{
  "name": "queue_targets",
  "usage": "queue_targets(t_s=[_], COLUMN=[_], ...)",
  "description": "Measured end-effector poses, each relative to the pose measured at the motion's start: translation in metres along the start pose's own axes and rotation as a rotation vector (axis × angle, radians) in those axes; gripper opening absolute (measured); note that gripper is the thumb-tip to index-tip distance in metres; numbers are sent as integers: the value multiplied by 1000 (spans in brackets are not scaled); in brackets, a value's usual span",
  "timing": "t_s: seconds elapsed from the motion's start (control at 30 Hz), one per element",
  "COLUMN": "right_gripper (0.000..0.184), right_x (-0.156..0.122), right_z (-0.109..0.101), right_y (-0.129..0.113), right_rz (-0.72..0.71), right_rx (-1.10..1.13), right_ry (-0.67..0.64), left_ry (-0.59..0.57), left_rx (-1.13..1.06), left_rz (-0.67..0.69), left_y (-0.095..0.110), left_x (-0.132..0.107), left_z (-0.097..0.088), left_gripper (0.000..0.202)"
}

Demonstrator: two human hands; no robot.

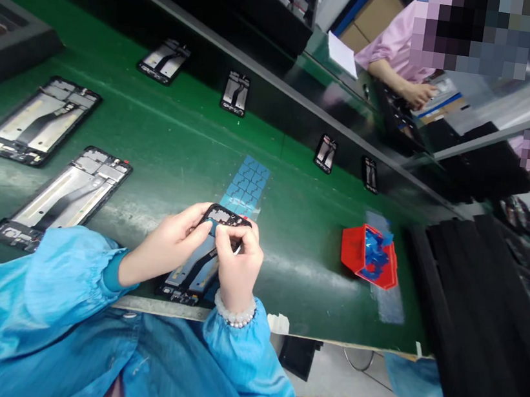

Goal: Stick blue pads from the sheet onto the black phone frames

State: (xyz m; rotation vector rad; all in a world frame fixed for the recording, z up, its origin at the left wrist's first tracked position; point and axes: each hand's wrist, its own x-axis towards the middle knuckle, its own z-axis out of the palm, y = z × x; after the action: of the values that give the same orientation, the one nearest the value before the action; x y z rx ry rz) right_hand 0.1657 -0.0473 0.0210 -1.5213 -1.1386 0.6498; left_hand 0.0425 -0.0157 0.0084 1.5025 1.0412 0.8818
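Observation:
An opened phone body with a dark ribbon cable along its silvery inside is tilted up at the table's near edge. My left hand is closed round its left side, the thumb on the upper part. Over the phone's upper right, my right hand has its thumb and forefinger pinched together; what is between them is too small to make out. A bit of blue shows by the thumbs. Just beyond the phone lies a clear sheet of blue stickers.
More opened phone bodies lie at left, with several smaller-looking ones along the back. A red bin of blue film scraps sits at right on a clear strip. Black trays stand far right. Across the partition, a person in pink works.

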Motion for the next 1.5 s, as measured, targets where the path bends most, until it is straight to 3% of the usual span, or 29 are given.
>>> queue_targets(t_s=[0.13, 0.43, 0.47, 0.53, 0.6, 0.63, 0.7, 0.8, 0.97, 1.2, 1.4, 1.5], right_gripper=[12, 7, 12, 44, 70, 71, 57, 38, 48, 36, 30, 34], right_x=[-2, -6, -6, -6, -5, -4, -4, -6, -8, -3, -3, -2], right_z=[2, 5, 4, 3, 2, 2, 2, 3, 1, 2, 2, 0], right_y=[-2, 0, 1, 1, -1, -3, -6, -9, -9, -9, -1, 5], right_rz=[-68, -64, -62, -11, 104, 170, 262, 285, 251, 255, 219, 142], right_rx=[-16, -61, -59, -16, 77, 124, 179, 173, 137, 173, 119, 58], right_ry=[46, 24, 52, 91, 41, -3, -49, -14, -55, -26, -68, -90], left_ry=[45, 63, 66, 75, 74, 69, 62, 78, 57, -78, -27, -77], left_rx=[56, 127, 134, 177, 262, 317, 434, 559, 570, 528, 504, 418], left_rz=[22, 64, 68, 86, 119, 136, 162, 165, 194, 182, 147, 76], left_y=[6, 5, 5, 7, 10, 11, 12, 11, 13, 16, 15, 17], left_x=[-2, -5, -6, -7, -8, -9, -9, -8, -4, -3, -3, 0], left_z=[1, 0, 0, 1, 1, 0, -1, -4, -6, -9, -8, -12], left_gripper=[32, 32, 33, 33, 36, 38, 42, 47, 50, 55, 55, 55])
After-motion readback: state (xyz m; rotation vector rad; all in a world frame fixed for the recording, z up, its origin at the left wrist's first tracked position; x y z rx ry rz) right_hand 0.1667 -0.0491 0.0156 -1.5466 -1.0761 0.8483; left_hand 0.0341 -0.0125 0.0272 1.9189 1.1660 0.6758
